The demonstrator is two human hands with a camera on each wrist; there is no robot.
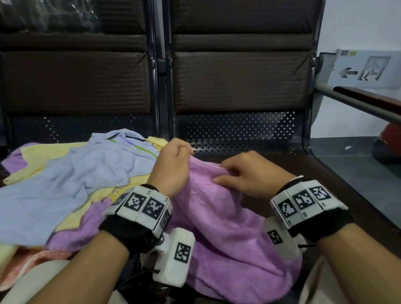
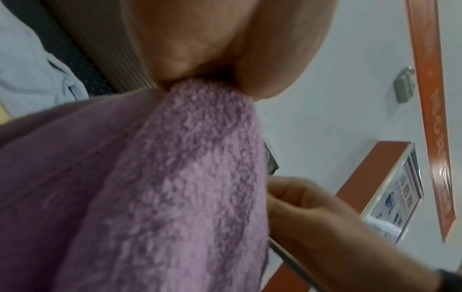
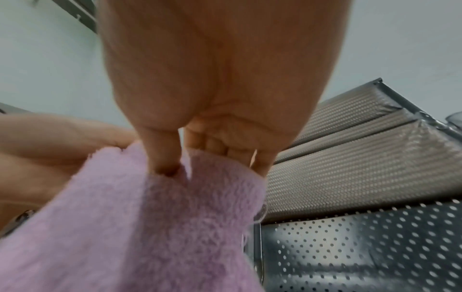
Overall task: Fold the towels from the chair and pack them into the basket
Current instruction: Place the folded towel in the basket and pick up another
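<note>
Dark padded chairs with perforated metal seats stand against a pale wall. On the nearer seat, a purple towel hangs between both hands: the left hand pinches its upper edge, and the right hand pinches it just beside. Blue, yellow and purple towels lie heaped on the left seat. An exit sign, seemingly wall-mounted, shows beyond the armrest.

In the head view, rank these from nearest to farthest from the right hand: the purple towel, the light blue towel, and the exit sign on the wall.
From the right hand:
1. Purple towel, in its grip, draped over the lap.
2. Light blue towel, on the pile to the left, past the left hand.
3. Exit sign, on the wall, far right.
</note>
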